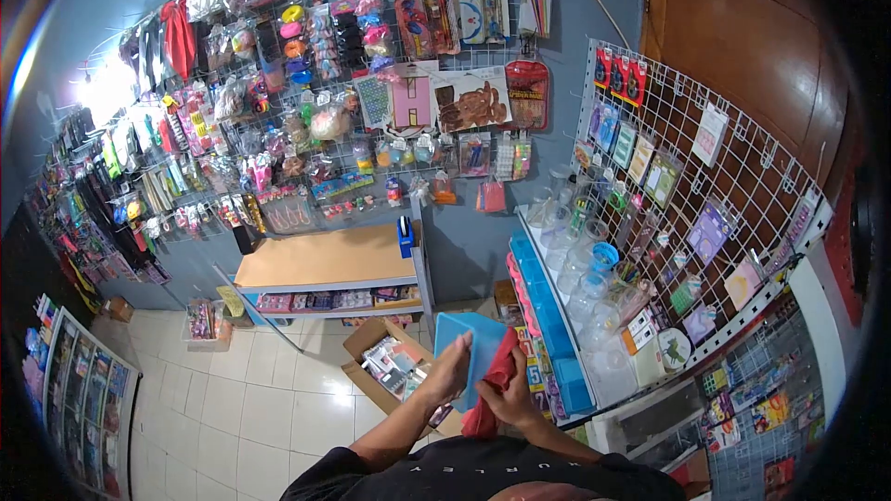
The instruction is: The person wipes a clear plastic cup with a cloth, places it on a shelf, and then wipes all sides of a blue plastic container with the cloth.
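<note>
A light blue plastic box [484, 341] is held up, tilted, in front of my chest. My left hand [449, 369] grips it from its left side, with the fingers against the blue surface. On the right side, my right hand [510, 398] is closed on a red cloth [502, 361] pressed along the box's edge. Part of the cloth hangs below the fingers. What the box holds, if anything, cannot be made out. Behind and below it stands an open cardboard box [367, 339] with small packaged goods inside.
A wooden-topped shelf [325, 255] stands by the wall, with a blue tape dispenser [406, 237] on it. To the right, a white shelf carries clear jars [589, 292] and blue bins [563, 364] beneath a wire grid [733, 162]. Packaged goods hang on the wall. A glass cabinet [88, 399] stands left.
</note>
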`<action>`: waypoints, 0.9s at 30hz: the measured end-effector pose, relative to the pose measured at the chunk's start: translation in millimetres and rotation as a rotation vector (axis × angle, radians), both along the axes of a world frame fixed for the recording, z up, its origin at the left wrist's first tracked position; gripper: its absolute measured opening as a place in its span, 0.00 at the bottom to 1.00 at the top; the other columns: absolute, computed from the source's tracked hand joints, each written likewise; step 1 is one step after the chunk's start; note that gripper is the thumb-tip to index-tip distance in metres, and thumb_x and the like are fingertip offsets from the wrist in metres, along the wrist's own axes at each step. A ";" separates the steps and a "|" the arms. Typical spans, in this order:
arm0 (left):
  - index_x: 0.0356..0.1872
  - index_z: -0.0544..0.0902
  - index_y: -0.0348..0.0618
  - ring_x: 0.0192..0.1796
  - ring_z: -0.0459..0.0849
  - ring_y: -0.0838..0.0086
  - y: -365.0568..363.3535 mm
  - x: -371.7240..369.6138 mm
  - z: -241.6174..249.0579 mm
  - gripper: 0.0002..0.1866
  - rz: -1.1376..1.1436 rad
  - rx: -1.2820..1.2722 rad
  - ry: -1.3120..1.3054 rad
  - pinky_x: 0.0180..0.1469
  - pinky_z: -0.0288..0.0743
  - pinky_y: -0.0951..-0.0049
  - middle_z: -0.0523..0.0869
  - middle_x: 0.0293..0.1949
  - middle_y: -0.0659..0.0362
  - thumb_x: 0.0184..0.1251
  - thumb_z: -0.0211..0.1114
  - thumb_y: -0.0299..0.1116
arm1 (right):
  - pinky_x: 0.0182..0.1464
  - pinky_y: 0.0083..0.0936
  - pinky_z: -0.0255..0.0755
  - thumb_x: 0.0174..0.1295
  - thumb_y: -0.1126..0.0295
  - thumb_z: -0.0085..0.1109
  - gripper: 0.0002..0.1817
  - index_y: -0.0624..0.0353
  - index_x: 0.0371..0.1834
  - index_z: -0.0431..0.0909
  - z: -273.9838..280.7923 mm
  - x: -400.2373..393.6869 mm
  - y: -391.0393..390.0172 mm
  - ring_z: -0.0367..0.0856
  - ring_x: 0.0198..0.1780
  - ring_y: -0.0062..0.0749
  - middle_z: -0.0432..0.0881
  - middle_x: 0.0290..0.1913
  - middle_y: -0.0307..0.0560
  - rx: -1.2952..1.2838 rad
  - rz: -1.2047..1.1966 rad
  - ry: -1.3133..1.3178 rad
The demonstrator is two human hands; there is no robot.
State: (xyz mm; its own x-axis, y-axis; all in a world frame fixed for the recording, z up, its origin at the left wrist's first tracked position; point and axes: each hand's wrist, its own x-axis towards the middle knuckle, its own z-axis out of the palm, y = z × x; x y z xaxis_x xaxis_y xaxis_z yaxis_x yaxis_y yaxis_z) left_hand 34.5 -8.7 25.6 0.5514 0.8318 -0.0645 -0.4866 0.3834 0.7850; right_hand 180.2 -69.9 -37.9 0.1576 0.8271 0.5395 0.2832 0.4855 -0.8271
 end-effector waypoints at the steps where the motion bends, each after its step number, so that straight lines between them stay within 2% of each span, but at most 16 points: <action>1: 0.64 0.71 0.35 0.65 0.74 0.70 -0.7 -3.0 -4.4 0.30 -0.094 0.115 -0.052 0.70 0.63 0.67 0.77 0.62 0.53 0.79 0.49 0.54 | 0.67 0.44 0.63 0.55 0.56 0.74 0.48 0.67 0.71 0.55 1.8 -1.7 0.9 0.71 0.64 0.53 0.68 0.63 0.64 -0.009 -0.033 0.040; 3: 0.64 0.71 0.37 0.60 0.75 0.77 -2.4 -10.0 -11.3 0.25 -0.219 0.237 0.016 0.66 0.67 0.72 0.79 0.58 0.59 0.80 0.51 0.48 | 0.66 0.44 0.64 0.59 0.61 0.69 0.42 0.66 0.70 0.56 15.7 -2.9 1.5 0.71 0.64 0.55 0.69 0.62 0.65 0.003 -0.078 0.084; 6: 0.64 0.72 0.40 0.55 0.73 0.83 2.0 -11.9 -30.4 0.23 -0.332 0.333 0.358 0.62 0.68 0.75 0.78 0.53 0.65 0.82 0.49 0.46 | 0.65 0.44 0.64 0.58 0.67 0.67 0.38 0.65 0.69 0.60 26.7 12.9 10.2 0.71 0.62 0.59 0.69 0.61 0.66 0.003 -0.162 -0.220; 7: 0.64 0.73 0.41 0.52 0.71 0.84 -6.1 -5.2 -29.0 0.21 -0.209 0.419 0.373 0.59 0.68 0.75 0.76 0.49 0.67 0.83 0.47 0.45 | 0.65 0.46 0.64 0.55 0.72 0.65 0.36 0.60 0.69 0.65 35.0 16.8 12.2 0.69 0.62 0.64 0.69 0.61 0.65 0.028 -0.151 -0.246; 10: 0.66 0.71 0.40 0.60 0.71 0.79 -19.2 12.2 -35.6 0.23 -0.023 0.404 0.290 0.65 0.64 0.72 0.78 0.55 0.63 0.83 0.45 0.46 | 0.64 0.49 0.62 0.54 0.73 0.64 0.36 0.55 0.70 0.67 67.7 8.2 10.2 0.69 0.61 0.64 0.70 0.63 0.65 0.101 -0.276 -0.510; 11: 0.66 0.72 0.41 0.59 0.73 0.76 -27.9 17.9 -24.0 0.26 0.096 0.399 0.345 0.63 0.67 0.70 0.79 0.57 0.59 0.83 0.41 0.51 | 0.63 0.51 0.61 0.58 0.67 0.64 0.31 0.50 0.68 0.72 68.8 6.2 11.8 0.68 0.62 0.63 0.69 0.66 0.63 0.110 -0.284 -0.549; 14: 0.65 0.72 0.40 0.57 0.77 0.72 -13.9 18.5 -21.8 0.31 0.312 0.223 0.454 0.61 0.70 0.68 0.80 0.58 0.54 0.82 0.37 0.56 | 0.61 0.48 0.63 0.61 0.59 0.63 0.27 0.49 0.65 0.76 78.9 -3.4 6.1 0.70 0.60 0.58 0.68 0.69 0.59 0.094 -0.258 -0.764; 15: 0.61 0.75 0.37 0.58 0.78 0.67 -15.0 16.9 7.7 0.33 0.414 0.325 0.541 0.63 0.69 0.69 0.80 0.56 0.51 0.83 0.30 0.54 | 0.59 0.47 0.63 0.62 0.54 0.61 0.25 0.47 0.62 0.79 72.1 -6.5 3.6 0.70 0.58 0.55 0.68 0.70 0.54 0.120 -0.235 -0.773; 16: 0.63 0.75 0.37 0.57 0.79 0.66 -10.9 10.7 19.6 0.33 0.403 0.213 0.523 0.63 0.71 0.67 0.80 0.57 0.51 0.83 0.31 0.54 | 0.58 0.47 0.64 0.61 0.57 0.62 0.24 0.45 0.62 0.80 67.1 -10.5 0.0 0.70 0.56 0.54 0.67 0.70 0.53 0.138 -0.230 -0.777; 18: 0.64 0.73 0.36 0.58 0.80 0.65 2.8 7.5 10.4 0.32 0.402 0.000 0.112 0.64 0.71 0.66 0.80 0.58 0.50 0.83 0.31 0.53 | 0.57 0.48 0.64 0.56 0.59 0.63 0.27 0.45 0.62 0.79 63.7 -12.0 -10.7 0.70 0.56 0.54 0.68 0.69 0.52 0.048 -0.151 -0.858; 21: 0.66 0.71 0.36 0.58 0.80 0.65 -4.8 7.0 11.3 0.32 0.293 0.076 0.200 0.65 0.70 0.66 0.79 0.60 0.49 0.83 0.32 0.53 | 0.62 0.50 0.61 0.50 0.67 0.64 0.31 0.49 0.63 0.78 76.0 -5.7 -7.0 0.68 0.57 0.57 0.69 0.65 0.56 -0.021 -0.130 -0.845; 22: 0.70 0.67 0.36 0.62 0.78 0.66 -9.8 4.2 10.9 0.31 0.206 0.202 0.467 0.68 0.68 0.66 0.77 0.62 0.49 0.83 0.33 0.51 | 0.62 0.50 0.61 0.51 0.67 0.64 0.31 0.49 0.63 0.78 81.7 -2.2 -0.4 0.68 0.57 0.57 0.69 0.64 0.56 -0.005 -0.172 -0.827; 24: 0.71 0.64 0.36 0.65 0.74 0.66 -20.3 18.2 -19.9 0.30 0.157 0.246 0.385 0.70 0.65 0.65 0.75 0.65 0.49 0.84 0.34 0.50 | 0.62 0.49 0.62 0.51 0.67 0.65 0.31 0.49 0.64 0.77 92.3 7.2 18.8 0.69 0.57 0.57 0.70 0.63 0.56 0.025 -0.256 -0.792; 25: 0.72 0.63 0.35 0.68 0.72 0.67 -32.1 24.2 -13.5 0.30 0.152 0.193 0.349 0.71 0.63 0.66 0.73 0.67 0.49 0.84 0.35 0.49 | 0.56 0.47 0.66 0.48 0.65 0.67 0.32 0.47 0.63 0.78 92.5 10.8 25.2 0.70 0.56 0.54 0.69 0.66 0.52 0.045 -0.306 -0.807; 26: 0.72 0.64 0.35 0.67 0.71 0.68 -30.8 29.6 -32.5 0.30 0.159 0.154 0.182 0.71 0.63 0.67 0.72 0.67 0.50 0.83 0.36 0.50 | 0.55 0.47 0.67 0.48 0.64 0.67 0.32 0.47 0.63 0.78 93.5 10.4 23.9 0.70 0.55 0.54 0.69 0.65 0.52 0.039 -0.300 -0.820; 27: 0.70 0.66 0.36 0.65 0.73 0.68 -31.9 29.6 -23.7 0.30 0.198 0.131 0.205 0.70 0.64 0.67 0.74 0.65 0.50 0.83 0.36 0.51 | 0.54 0.47 0.67 0.49 0.64 0.67 0.32 0.47 0.62 0.78 94.6 8.6 20.8 0.71 0.54 0.54 0.70 0.65 0.52 0.029 -0.295 -0.832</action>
